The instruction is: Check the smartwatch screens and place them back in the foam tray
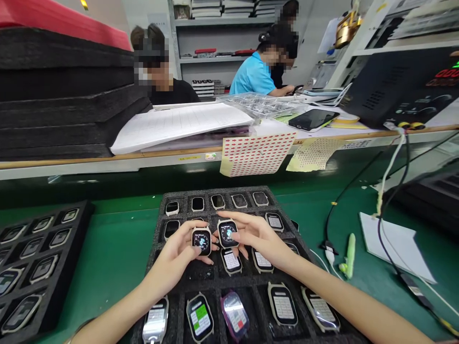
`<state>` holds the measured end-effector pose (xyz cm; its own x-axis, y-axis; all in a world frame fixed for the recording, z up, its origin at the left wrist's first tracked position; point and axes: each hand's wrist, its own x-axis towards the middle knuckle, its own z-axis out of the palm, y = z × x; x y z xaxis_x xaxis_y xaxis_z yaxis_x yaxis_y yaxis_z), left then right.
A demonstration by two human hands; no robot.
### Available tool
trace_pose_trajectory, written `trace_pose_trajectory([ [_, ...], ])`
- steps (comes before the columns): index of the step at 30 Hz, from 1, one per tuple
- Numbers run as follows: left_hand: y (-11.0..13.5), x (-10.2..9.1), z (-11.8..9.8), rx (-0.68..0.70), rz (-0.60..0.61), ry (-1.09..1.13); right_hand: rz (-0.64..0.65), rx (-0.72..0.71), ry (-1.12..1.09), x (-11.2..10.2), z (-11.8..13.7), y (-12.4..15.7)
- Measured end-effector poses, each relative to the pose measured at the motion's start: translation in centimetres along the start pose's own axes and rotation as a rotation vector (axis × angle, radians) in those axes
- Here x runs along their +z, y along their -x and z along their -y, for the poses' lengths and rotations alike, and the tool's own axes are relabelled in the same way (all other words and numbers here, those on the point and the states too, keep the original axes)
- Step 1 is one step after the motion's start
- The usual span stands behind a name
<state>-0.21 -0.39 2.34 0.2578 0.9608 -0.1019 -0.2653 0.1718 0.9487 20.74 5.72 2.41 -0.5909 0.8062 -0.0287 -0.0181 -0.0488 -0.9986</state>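
Observation:
My left hand (182,243) grips a smartwatch without straps (201,240) by its edges, the thumb at the lower part of its lit screen. Close beside it, my right hand (256,234) is closed on a second strapless smartwatch (227,233), the thumb lying on the display. Both screens show a dark dial with a blue figure. They are held above a black foam tray (215,286) with several watch cases in its pockets. In the front row, one watch (200,317) shows green and white blocks and a purple-edged one (234,315) shows a red block.
Another foam tray of watches (77,248) lies at left on the green mat (107,258). Cables (328,248), a green pen-like object (350,255) and white paper (394,243) lie at right. Above the bench, a shelf carries stacked foam (64,91), papers (186,124) and a phone (312,119). People sit beyond.

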Motion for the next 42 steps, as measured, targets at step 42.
trace_pose_trajectory([
  [42,0.2,-0.1,-0.4,0.065,0.099,-0.010,0.150,-0.177,1.150,3.7,-0.8,-7.2],
])
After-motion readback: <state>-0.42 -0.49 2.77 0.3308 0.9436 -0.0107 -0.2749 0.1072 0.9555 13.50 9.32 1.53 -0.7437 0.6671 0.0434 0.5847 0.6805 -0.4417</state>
